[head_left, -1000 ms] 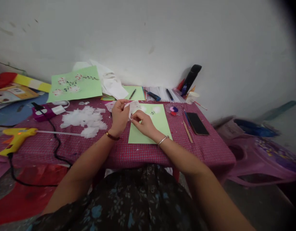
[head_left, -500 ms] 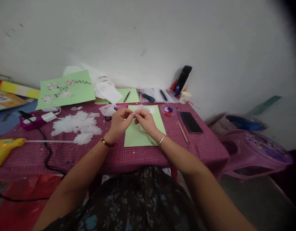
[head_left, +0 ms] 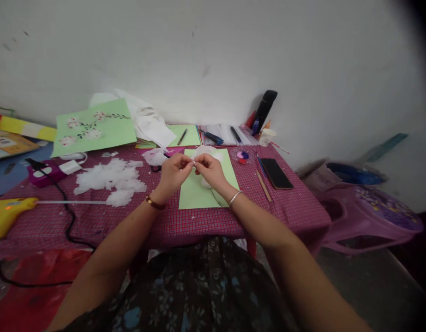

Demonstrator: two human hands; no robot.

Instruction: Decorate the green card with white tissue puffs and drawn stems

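Observation:
Over a sheet of light green paper (head_left: 192,196), my left hand (head_left: 176,173) and my right hand (head_left: 211,171) meet fingertip to fingertip. Between them they pinch a small piece of white tissue paper (head_left: 194,163), mostly covered by the fingers. White petal-like tissue (head_left: 206,151) lies on the sheet just beyond my hands, partly hidden by them. A thin dark stem line (head_left: 217,198) shows on the paper beside my right wrist. Left of my left hand spreads a heap of white tissue pieces (head_left: 111,177).
A yellow glue gun (head_left: 10,212) with a black cord lies at the left. Behind the heap rests a green sheet with flowers (head_left: 95,127). To the right are a paint palette (head_left: 242,156), a wooden stick (head_left: 264,186) and a phone (head_left: 276,173). A pink stool (head_left: 368,226) stands beyond the table.
Both hands stay in nearly the same place, still pinching the small white tissue piece. The view has shifted very slightly.

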